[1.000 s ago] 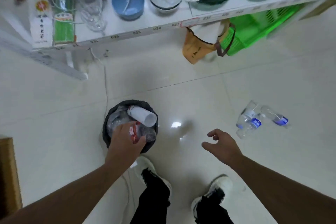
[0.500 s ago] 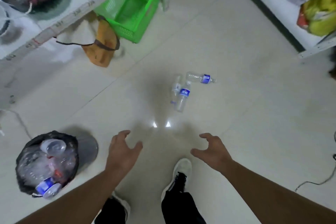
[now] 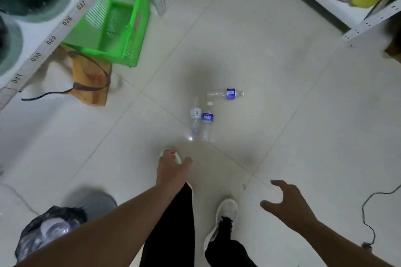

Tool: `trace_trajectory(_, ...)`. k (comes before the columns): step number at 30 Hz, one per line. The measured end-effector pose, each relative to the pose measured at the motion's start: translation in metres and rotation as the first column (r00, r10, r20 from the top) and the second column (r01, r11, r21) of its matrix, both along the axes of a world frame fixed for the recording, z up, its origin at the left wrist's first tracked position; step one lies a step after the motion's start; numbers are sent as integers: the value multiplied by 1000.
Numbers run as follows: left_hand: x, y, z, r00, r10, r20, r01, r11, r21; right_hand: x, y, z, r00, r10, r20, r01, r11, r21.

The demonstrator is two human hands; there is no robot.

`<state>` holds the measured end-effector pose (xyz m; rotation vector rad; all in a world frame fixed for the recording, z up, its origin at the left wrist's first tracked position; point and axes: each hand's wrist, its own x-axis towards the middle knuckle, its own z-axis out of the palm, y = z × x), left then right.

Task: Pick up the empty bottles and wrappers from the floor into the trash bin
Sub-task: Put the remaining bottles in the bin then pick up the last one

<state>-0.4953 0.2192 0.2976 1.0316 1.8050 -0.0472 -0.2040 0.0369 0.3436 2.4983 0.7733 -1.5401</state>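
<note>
Three clear plastic bottles lie on the white tiled floor ahead of me. One with a pale label [image 3: 195,118] and one with a blue label [image 3: 207,121] lie side by side; a third blue-labelled bottle [image 3: 226,94] lies crosswise just beyond them. My left hand [image 3: 172,168] reaches forward, empty, a short way short of the pair. Low on the right, my right hand [image 3: 286,205] hangs with spread, relaxed fingers and holds nothing. The trash bin [image 3: 43,236], lined with a black bag and full of bottles, stands at the lower left, partly behind my left forearm.
A white shelf [image 3: 54,34] with bowls runs along the left; under it sit a green basket [image 3: 117,26] and an orange bag [image 3: 91,78]. Another shelf [image 3: 368,21] stands at the upper right. A black cable [image 3: 368,208] trails on the floor at right.
My left hand has left the bin, where it was dropping a bottle, and now reaches toward the floor bottles. The view swung right; the bottles are nearer and the bin has slid to the lower left.
</note>
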Motion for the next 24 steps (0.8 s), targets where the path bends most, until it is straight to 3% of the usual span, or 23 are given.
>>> trace_trajectory(4, -3, 55, -16, 997, -78, -15, 78, 997, -17, -16, 62, -9, 1000, -14, -4, 14, 1000, 23)
trace_trajectory(10, 0, 131, -63, 993, -95, -66, 93, 995, -34, -15, 185, -60, 995, 98, -21, -96, 993, 72)
trace_trajectory(17, 48, 158, -184, 992, -97, -80, 92, 994, -66, 23, 297, -192, 952, 298, 68, -304, 945, 122)
trace_trajectory(21, 85, 170, -308, 984, -158, -82, 152, 986, -70, 62, 346, -312, 791, 510, 338, -581, 800, 153)
trace_trajectory(24, 107, 168, -376, 975, -164, -153, 157, 986, -55, 86, 358, -385, 674, 651, 350, -718, 688, 105)
